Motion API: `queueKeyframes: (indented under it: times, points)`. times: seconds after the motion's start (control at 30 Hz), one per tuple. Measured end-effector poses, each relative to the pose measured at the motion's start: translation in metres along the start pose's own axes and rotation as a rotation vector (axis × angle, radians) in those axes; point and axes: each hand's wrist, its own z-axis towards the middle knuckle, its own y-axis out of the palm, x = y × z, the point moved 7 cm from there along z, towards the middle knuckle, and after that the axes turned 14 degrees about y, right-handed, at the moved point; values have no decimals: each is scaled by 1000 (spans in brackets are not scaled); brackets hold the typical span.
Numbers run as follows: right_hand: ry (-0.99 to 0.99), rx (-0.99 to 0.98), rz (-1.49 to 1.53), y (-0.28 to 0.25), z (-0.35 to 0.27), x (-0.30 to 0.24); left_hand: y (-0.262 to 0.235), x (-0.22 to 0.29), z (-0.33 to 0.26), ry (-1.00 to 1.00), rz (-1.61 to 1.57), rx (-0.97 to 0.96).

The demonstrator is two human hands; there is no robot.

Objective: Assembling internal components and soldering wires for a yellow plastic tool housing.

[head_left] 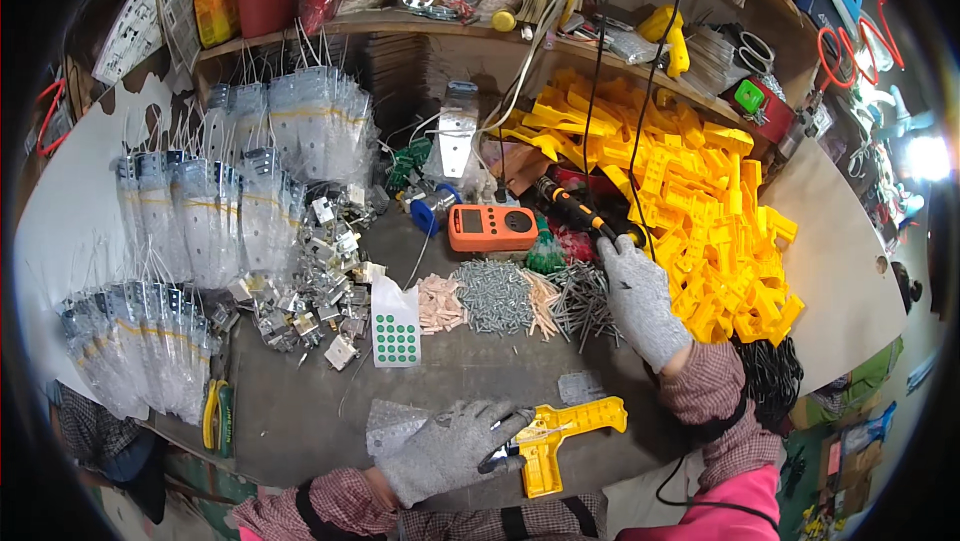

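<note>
My left hand (450, 453), in a grey knit glove, lies at the near edge of the table. Its fingers hold the left end of a yellow plastic gun-shaped housing (575, 421), which has thin white wires and a dark part inside. My right hand (645, 301), gloved alike, reaches far right. Its fingertips close round the near end of a black and orange electric screwdriver (572, 205), which points away to the left. Just beyond the left hand sits a clear plastic bag (393, 425), partly covered by the glove.
Yellow housings (690, 211) pile up at right. Mid-table are an orange meter (492, 228), grey screws (494, 296), beige plugs (440, 303) and a green-dotted sticker sheet (396, 326). Metal parts (315, 291), bagged pieces (140, 341) and pliers (217, 416) lie left. Cords hang above.
</note>
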Motion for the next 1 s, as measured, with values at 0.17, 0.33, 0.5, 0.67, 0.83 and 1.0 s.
queueKeyframes:
  times: [0.17,0.33,0.5,0.67,0.83,1.0]
  points:
    - [-26,-68,398,21,19,-22,-2,2,4,-3,-13,3]
    - [-15,-1,412,43,56,-17,0,1,2,-22,17,-10]
    - [-30,-51,520,43,58,-14,-2,-1,1,-20,-12,-8]
    - [26,-199,387,60,61,-17,1,-1,0,-16,-4,-11]
    - [73,-167,412,47,55,-29,-4,4,-2,-41,-10,-28]
    - [51,-143,393,51,53,-27,0,5,-7,-43,-15,19]
